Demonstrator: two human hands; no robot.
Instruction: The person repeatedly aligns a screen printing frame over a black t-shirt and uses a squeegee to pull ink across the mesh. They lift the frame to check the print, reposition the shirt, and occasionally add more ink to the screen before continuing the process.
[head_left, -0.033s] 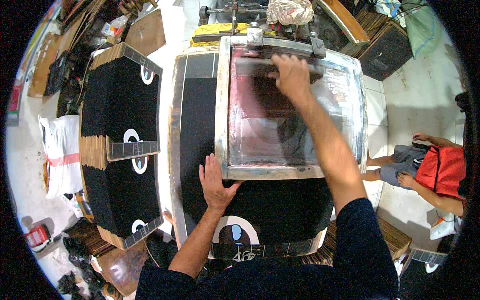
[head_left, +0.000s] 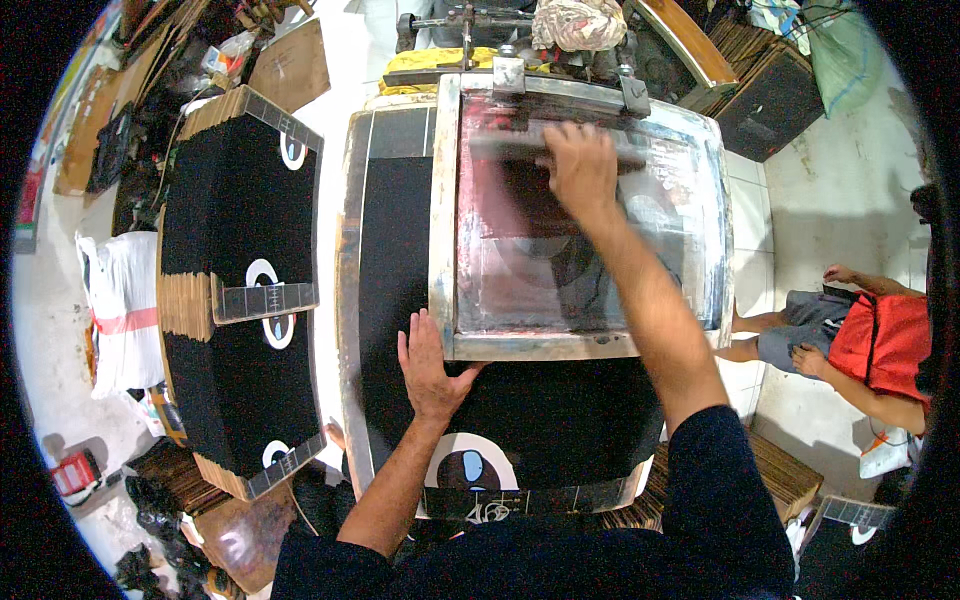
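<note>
My right hand grips a long bar-like squeegee near the far end of a screen in a pale metal frame; its translucent mesh is smeared with red and white. My left hand lies with fingers apart beside the frame's near-left corner, its thumb at the frame's lower edge, over a black panel under the screen. A white-ringed eye print with a blue spot shows on the panel's near part. Clamps hold the frame's far bar.
Left stand stacked black panels with eye prints. Behind the screen are a metal mechanism and yellow cloth. Cardboard stacks lie at lower right. At right sits another person with a red bag, hands near it.
My right hand and the squeegee have moved slightly toward me, down the screen. My left hand has stayed at the frame's corner.
</note>
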